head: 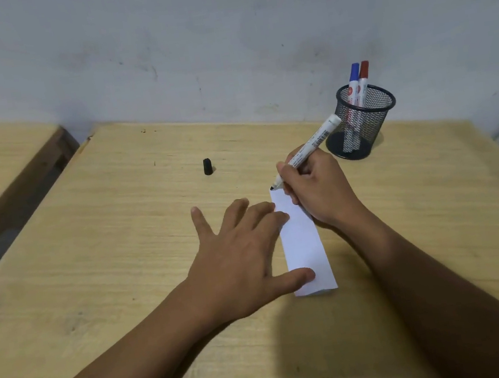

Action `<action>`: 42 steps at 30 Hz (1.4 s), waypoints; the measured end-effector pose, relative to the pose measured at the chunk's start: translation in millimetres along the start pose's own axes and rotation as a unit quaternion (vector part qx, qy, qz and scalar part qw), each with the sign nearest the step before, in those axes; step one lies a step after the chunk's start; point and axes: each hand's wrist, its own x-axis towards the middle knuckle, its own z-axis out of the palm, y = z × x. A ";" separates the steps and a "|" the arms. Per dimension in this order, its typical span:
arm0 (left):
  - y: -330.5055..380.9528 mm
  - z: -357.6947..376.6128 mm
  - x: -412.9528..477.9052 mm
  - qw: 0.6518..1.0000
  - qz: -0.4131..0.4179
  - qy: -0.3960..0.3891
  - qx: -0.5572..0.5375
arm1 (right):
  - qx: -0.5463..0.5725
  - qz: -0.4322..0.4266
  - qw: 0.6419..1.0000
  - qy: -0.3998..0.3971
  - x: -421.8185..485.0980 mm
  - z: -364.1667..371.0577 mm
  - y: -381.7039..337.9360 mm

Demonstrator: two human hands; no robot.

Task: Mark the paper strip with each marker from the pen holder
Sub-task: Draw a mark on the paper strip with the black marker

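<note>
While right hand [316,191] fingers grip black marker [304,153] at strip [303,245] far end mid-desk, left hand [245,254], splayed flat, pins it; strip may slide, tip may mark desk [120,240]

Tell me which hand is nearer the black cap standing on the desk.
Left. The left hand lies spread below the black cap, its fingertips reaching toward it, apart. The right hand sits farther off to the cap's right, gripping the marker over the paper strip.
</note>
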 end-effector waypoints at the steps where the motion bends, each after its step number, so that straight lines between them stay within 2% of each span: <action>1: 0.5 -0.8 0.6 1.000 -0.015 0.003 0.003 | -0.006 0.001 1.000 -0.001 0.0 0.3 0.1; 10: 0.1 1.9 -3.3 0.996 -0.073 -0.019 0.046 | -0.072 -0.008 0.997 0.012 0.4 2.9 1.2; 42: 1.0 1.1 -3.3 0.995 -0.075 -0.041 0.048 | -0.079 0.004 0.996 -0.039 -2.2 -0.9 -12.9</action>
